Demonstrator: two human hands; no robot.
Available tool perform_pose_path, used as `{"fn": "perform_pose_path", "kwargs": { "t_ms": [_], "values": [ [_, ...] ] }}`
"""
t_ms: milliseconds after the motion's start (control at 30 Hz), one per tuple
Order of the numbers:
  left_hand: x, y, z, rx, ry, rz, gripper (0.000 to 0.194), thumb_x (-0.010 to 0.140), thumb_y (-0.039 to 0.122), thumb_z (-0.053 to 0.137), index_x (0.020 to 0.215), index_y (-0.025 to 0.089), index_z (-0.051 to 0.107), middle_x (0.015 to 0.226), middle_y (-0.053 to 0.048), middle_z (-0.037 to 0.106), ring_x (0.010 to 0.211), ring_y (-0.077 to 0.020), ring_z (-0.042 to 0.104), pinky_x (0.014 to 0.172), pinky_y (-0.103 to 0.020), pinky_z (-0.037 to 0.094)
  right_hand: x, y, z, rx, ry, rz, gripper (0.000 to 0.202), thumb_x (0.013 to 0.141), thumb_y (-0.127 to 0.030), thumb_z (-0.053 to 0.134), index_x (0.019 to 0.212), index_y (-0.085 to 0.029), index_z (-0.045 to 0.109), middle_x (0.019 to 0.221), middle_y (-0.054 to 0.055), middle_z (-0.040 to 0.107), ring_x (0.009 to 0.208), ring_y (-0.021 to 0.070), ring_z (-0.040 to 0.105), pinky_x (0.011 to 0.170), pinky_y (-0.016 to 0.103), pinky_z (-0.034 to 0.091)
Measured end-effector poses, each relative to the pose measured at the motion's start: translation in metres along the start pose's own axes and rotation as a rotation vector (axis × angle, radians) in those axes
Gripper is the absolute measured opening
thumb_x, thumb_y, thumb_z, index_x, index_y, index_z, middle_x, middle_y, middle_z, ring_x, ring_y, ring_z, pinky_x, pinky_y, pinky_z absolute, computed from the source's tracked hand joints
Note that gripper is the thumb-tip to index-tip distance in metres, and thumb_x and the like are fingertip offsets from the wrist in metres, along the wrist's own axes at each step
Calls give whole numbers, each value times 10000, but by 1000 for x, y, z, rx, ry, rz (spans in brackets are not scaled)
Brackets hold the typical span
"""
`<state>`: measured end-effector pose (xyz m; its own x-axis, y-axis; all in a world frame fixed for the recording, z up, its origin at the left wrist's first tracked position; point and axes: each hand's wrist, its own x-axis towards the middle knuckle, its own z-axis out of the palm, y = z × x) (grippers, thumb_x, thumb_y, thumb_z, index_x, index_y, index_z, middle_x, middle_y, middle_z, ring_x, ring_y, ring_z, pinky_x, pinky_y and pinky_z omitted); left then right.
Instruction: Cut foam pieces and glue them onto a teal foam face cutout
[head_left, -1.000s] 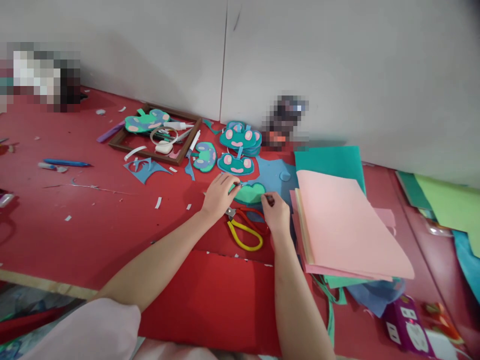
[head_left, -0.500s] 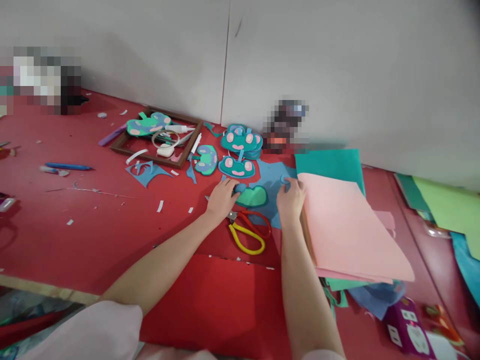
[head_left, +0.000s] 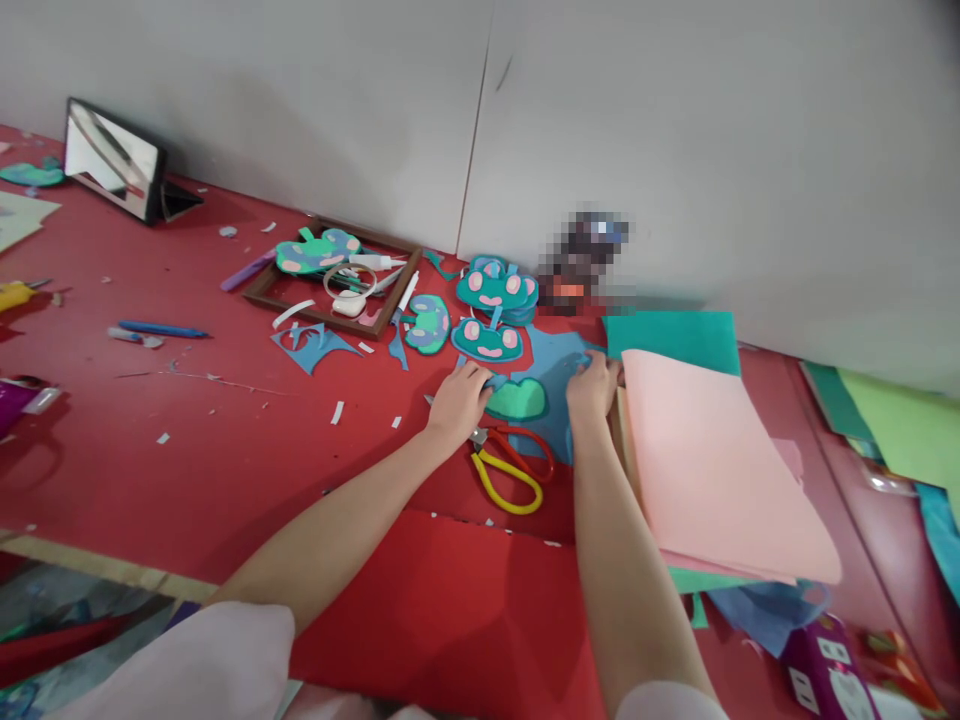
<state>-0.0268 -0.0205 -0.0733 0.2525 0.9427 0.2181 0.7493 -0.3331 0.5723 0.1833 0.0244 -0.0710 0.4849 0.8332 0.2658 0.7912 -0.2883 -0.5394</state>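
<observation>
My left hand [head_left: 459,402] rests at the left end of a bright green felt shape [head_left: 525,399] with a darker teal edge. Its fingers are closed on a small blue felt piece [head_left: 493,381], mostly covered by the fingertips. To the right, over a blue felt sheet [head_left: 553,372], my right hand [head_left: 594,388] pinches another small blue felt piece [head_left: 583,362]. Scissors [head_left: 510,470] with one red and one yellow handle lie just below the green shape. Behind it sit a teal frog-like felt face [head_left: 487,341] and a stack of similar faces [head_left: 496,290].
A brown wooden frame [head_left: 259,298] holds a tape ring, glue tube and felt face. Pink felt sheets [head_left: 720,470] lie beside my right forearm. A blue pen [head_left: 163,329] and scraps lie left. A propped-up tablet [head_left: 112,160] stands at the back left, near the wall.
The view has shifted, so the table's things appear further right and slightly lower. Both hands stay close to the same places, with the right fingers turned slightly inward.
</observation>
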Motion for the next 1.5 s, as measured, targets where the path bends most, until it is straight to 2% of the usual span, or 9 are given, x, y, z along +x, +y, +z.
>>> {"fn": "perform_pose_path", "kwargs": {
  "t_ms": [267, 467, 600, 700, 767, 1033, 1167, 1300, 1500],
  "values": [
    [0, 1, -2, 13, -12, -2, 116, 875, 189, 504, 962, 193, 581, 967, -49, 583, 925, -206, 542, 808, -322, 441, 16, 8, 5, 98, -11, 43, 331, 750, -117, 412, 1004, -115, 625, 981, 150, 576, 846, 213, 550, 876, 386, 408],
    [2, 0, -2, 18, -18, 3, 125, 883, 192, 489, 967, 186, 582, 979, -53, 584, 919, -209, 537, 812, -327, 435, 25, 14, 8, 204, -60, 105, 269, 702, -113, 459, 913, -133, 625, 668, 27, 548, 667, 178, 544, 731, 330, 451],
    [3, 0, -2, 13, -22, 2, 117, 877, 190, 502, 957, 183, 587, 972, -53, 589, 929, -204, 543, 814, -316, 431, 26, 8, 8, 280, -22, 146, 232, 729, -170, 461, 907, -131, 605, 728, 41, 563, 688, 168, 556, 727, 327, 465],
    [3, 1, -3, 20, -32, -31, 127, 877, 200, 508, 966, 186, 597, 990, -51, 608, 940, -202, 559, 810, -322, 426, 14, -5, 4, 376, -24, 149, 253, 732, -227, 469, 940, -147, 588, 828, 56, 593, 660, 142, 560, 657, 300, 487],
    [3, 1, -5, 26, -33, -64, 135, 879, 210, 508, 968, 187, 606, 1008, -52, 624, 953, -206, 572, 818, -336, 418, -3, -13, -2, 622, -100, 172, 277, 696, -258, 532, 950, -158, 581, 894, 63, 618, 641, 121, 569, 626, 285, 499],
    [2, 7, -17, -80, 59, -112, 163, 885, 210, 493, 908, 175, 651, 946, -63, 665, 934, -208, 600, 821, -338, 413, -73, -21, -22, 993, -321, 214, 431, 605, -278, 687, 1010, -181, 575, 1160, 96, 636, 816, 136, 649, 789, 341, 541],
    [-3, 14, -14, -255, 57, -83, 150, 868, 230, 525, 859, 182, 667, 848, -40, 682, 800, -167, 620, 742, -275, 451, -86, -22, -23, 1069, -323, 300, 474, 620, -331, 731, 1042, -183, 574, 940, 61, 712, 876, 186, 672, 816, 386, 552],
    [-5, 19, -11, -485, 15, -114, 112, 831, 265, 583, 850, 190, 664, 830, -9, 709, 757, -147, 646, 719, -240, 486, -90, -22, -23, 1065, -323, 316, 370, 634, -365, 743, 927, -178, 615, 791, 19, 711, 771, 171, 672, 759, 364, 564],
    [-6, 18, -6, -477, 16, -121, 199, 877, 301, 508, 889, 187, 672, 895, -24, 721, 814, -162, 661, 727, -247, 504, -91, -23, -30, 973, -313, 251, 304, 662, -406, 731, 838, -168, 661, 740, 6, 687, 640, 126, 611, 670, 296, 529]
  ]
}}
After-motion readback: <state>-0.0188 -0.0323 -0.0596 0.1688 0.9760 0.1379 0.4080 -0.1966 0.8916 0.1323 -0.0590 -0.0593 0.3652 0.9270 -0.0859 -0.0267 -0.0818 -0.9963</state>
